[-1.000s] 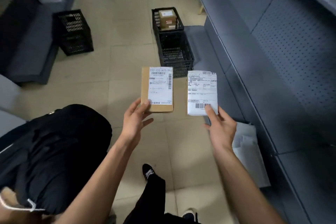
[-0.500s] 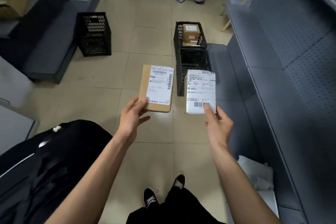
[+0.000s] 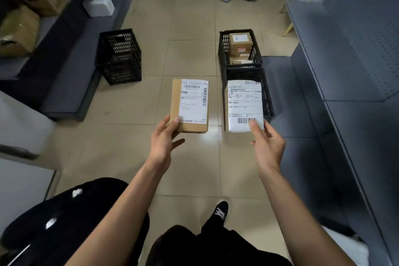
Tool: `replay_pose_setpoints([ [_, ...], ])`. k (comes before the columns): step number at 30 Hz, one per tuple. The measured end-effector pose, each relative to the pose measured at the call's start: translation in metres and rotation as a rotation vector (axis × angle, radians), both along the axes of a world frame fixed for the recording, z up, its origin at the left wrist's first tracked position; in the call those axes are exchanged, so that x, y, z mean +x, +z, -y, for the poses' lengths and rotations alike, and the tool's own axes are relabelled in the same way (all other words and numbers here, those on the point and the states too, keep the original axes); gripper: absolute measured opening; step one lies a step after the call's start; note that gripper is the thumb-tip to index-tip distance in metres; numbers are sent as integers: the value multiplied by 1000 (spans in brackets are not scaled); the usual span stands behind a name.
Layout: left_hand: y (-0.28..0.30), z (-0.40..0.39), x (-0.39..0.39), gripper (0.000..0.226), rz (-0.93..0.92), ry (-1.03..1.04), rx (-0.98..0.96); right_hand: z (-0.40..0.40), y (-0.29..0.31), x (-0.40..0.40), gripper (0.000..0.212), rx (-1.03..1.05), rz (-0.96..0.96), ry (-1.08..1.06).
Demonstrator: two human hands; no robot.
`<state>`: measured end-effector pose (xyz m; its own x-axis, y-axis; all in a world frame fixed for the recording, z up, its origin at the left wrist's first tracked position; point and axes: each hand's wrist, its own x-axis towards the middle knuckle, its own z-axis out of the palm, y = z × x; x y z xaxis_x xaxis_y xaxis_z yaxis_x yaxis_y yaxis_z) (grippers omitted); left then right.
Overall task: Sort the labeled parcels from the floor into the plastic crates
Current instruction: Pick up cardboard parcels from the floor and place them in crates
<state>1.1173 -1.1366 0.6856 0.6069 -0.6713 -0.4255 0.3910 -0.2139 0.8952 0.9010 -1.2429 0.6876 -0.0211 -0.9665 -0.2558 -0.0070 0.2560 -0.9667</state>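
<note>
Now both parcels sit closer to the crates than a moment ago: the person has walked forward, and the two black plastic crates on the right, which lay well ahead a second back, are just beyond the outstretched hands. The left hand [image 3: 165, 136] pinches the lower corner of a flat brown cardboard parcel with a white printed label [image 3: 190, 104], thumb on top and fingers curled beneath. The right hand [image 3: 266, 142] holds a white wrapped parcel covered by a shipping label [image 3: 245, 106] the same way, thumb pressing near the barcode. Both labels face up, as if being read.

The white parcel now overlaps the near black latticed crate [image 3: 267, 97] in the picture, so it looks about ready to be lowered in. The far black crate [image 3: 222, 49], touching it, already holds brown boxes [image 3: 239, 43]. A third black crate [image 3: 118, 56] stands apart on the left by the grey shelving [image 3: 71, 84]. Judging by this, carrying is nearly over and choosing crates by label is what remains.
</note>
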Motion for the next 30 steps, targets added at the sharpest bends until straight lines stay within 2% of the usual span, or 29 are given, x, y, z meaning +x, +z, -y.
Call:
replay_pose_setpoints([
  [2,1,25,6,25,-7,-4,-1,24,1,12,12,4,-8,16],
  [5,-2,57,17,30,-20,5,10,55,2,30,14,8,-25,19],
  [9,-15,96,48,36,-49,26,32,99,-3,65,29,56,-42,40],
  [13,-25,140,96,36,-82,43,43,145,-5,113,13,38,-49,80],
  [22,-26,241,226,34,-106,80,29,249,-1,241,16,-13,-121,134],
  [27,-30,300,272,27,-80,24,75,292,-7,278,17,50,-91,83],
  [30,-38,345,293,35,-74,-8,101,332,-14,294,15,68,-91,52],
])
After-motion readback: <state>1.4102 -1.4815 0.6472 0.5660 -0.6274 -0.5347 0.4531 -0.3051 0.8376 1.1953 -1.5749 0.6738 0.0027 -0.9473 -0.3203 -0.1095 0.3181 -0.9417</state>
